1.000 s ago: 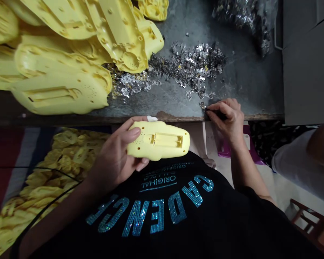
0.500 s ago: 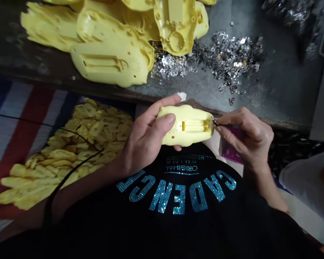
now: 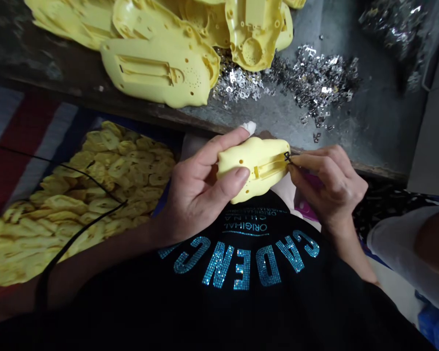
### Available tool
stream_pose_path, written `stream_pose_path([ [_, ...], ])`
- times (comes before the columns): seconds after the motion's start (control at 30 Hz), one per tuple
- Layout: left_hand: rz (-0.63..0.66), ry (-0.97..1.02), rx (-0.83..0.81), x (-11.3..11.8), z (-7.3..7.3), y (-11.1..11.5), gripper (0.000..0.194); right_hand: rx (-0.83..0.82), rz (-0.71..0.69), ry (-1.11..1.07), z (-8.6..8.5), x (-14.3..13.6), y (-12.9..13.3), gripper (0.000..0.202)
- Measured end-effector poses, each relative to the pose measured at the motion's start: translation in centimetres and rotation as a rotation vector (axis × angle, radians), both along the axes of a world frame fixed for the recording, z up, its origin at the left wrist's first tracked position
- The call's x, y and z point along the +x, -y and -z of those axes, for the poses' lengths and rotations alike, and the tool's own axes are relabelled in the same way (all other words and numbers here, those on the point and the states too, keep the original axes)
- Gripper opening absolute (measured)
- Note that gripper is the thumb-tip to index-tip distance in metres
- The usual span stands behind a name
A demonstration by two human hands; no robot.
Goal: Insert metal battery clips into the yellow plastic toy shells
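Note:
My left hand (image 3: 208,180) is closed round a yellow plastic shell (image 3: 241,155), thumb on top and fingers behind it. White tape wraps one fingertip. The shell has a long battery slot, small screw holes and a wavy outline. It lies tilted, with its narrow end toward my right hand (image 3: 325,180). Between thumb and forefinger, that hand pinches a small dark metal battery contact (image 3: 287,156) at the slot's end. Whether the contact sits in the slot or only touches its edge, I cannot tell.
More yellow shells (image 3: 157,73) lie stacked on the grey worktable (image 3: 270,117), beside a heap of loose metal contacts (image 3: 322,78). A large pile of yellow shells (image 3: 106,190) rests on striped cloth at the lower left. A black cord (image 3: 76,229) crosses there. Another person's limb (image 3: 413,239) shows at right.
The shell has turned in my left hand, its narrow end tipping up. The metal contact now shows more plainly at the slot's end. The view has shifted slightly.

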State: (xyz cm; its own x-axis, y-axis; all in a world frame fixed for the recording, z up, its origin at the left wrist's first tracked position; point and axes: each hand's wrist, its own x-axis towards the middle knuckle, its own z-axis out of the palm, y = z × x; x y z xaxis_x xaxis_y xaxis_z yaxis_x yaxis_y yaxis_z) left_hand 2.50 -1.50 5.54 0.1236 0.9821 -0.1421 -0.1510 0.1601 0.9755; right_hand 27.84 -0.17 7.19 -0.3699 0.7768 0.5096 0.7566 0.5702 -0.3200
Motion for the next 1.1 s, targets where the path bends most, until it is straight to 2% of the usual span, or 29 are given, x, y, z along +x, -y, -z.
stream_pose_path([
  [0.13,0.02,-0.039,0.164,-0.1,0.8,0.0,0.05,-0.028,0.004,0.014,-0.2,-0.1,0.2,0.026],
  [0.23,0.037,-0.013,0.362,0.0,1.7,-0.2,0.057,0.036,0.002,-0.016,0.2,-0.1,0.2,0.027],
  [0.3,0.035,-0.017,0.411,0.1,2.0,-0.3,0.059,0.084,0.003,-0.049,0.6,0.0,0.1,0.03],
  [0.43,0.038,-0.03,0.415,0.3,2.0,-0.4,0.058,0.123,0.017,-0.112,1.0,-0.1,0.0,0.034],
  [0.67,0.045,0.019,0.422,0.3,2.0,-0.5,0.062,0.187,0.041,-0.107,0.6,-0.1,0.2,0.033],
  [0.8,0.025,0.016,0.383,0.4,1.9,-0.4,0.06,0.134,0.052,-0.098,0.5,0.0,0.4,0.04],
  [1.1,0.034,-0.013,0.391,0.3,1.9,-0.2,0.062,0.149,0.039,-0.059,1.1,-0.2,0.2,0.031],
])
